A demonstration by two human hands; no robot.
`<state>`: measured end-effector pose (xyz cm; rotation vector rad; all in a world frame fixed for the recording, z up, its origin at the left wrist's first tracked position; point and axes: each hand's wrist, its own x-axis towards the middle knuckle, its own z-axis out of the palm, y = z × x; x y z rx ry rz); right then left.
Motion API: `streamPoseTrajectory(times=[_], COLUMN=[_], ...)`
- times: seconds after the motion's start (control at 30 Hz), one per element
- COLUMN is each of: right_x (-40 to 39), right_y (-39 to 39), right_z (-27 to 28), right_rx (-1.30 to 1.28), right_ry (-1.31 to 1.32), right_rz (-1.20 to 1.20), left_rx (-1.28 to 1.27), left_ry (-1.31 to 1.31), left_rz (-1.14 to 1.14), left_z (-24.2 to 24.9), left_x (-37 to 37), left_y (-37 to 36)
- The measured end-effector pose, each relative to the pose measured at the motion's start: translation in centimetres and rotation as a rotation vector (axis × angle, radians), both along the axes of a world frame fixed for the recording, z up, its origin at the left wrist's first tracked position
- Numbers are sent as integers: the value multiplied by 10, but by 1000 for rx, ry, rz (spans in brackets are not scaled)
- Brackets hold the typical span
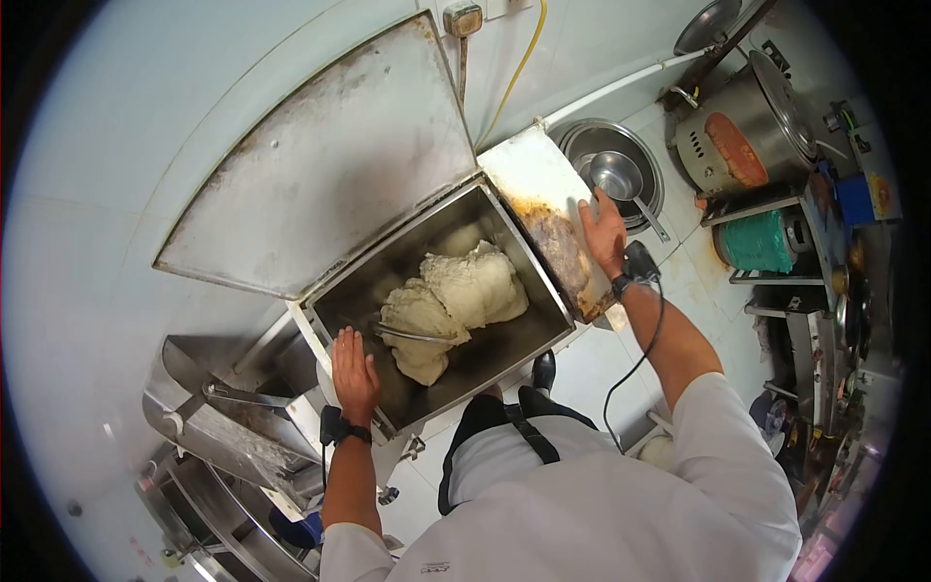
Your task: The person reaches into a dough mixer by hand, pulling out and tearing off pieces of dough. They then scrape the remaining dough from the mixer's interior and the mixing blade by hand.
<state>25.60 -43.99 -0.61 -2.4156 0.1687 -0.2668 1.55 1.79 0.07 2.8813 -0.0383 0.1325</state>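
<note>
A big lump of pale dough lies in the metal tub of a dough mixer, with a curved metal mixing bar across it. My left hand rests at the tub's left rim, its fingers stretched out and close together, holding nothing. On the other side, my right hand lies along the edge of the mixer's stained, rusty housing, fingers extended and nothing in them. The mixer's lid stands raised against the wall behind the tub.
Right of the housing, a metal ladle lies over a steel basin. A large steel pot stands on a rack farther right, above a green cylinder. At lower left is another steel machine with a trough.
</note>
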Motion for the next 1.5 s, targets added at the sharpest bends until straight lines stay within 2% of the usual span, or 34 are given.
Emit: streamPoseTrajectory(times=[0.03,0.13,0.23,0.4,0.5,0.57,0.6,0.8,1.23,1.3,1.5], right_x=[0,-23,-59,-127,-155,-162,-161,-141,-132,-132,-136], right_y=[-5,-29,-67,-119,-126,-119,-116,-92,-106,-109,-113], right_z=[0,12,21,19,10,10,10,19,-13,-11,-25], right_rx=[74,84,-23,-209,-368,-469,-470,-746,-1053,-1257,-1108], right_ry=[4,-29,-139,-37,-9,116,113,595,450,395,336], right_rz=[-6,-1,19,30,173,294,298,377,568,751,705], left_rx=[9,7,-3,-15,-24,-27,-28,-8,-37,-26,-21], left_ry=[-4,-22,-35,-35,-29,-27,-30,-19,-34,-29,-34], left_rz=[-4,1,6,17,30,37,38,52,67,62,58], left_z=[1,0,-1,1,3,3,2,-1,3,3,3], left_x=[0,1,0,-1,-1,-1,-1,-2,-1,-1,-1], left_y=[0,-1,-1,-2,-3,-3,-2,0,-1,-1,-1])
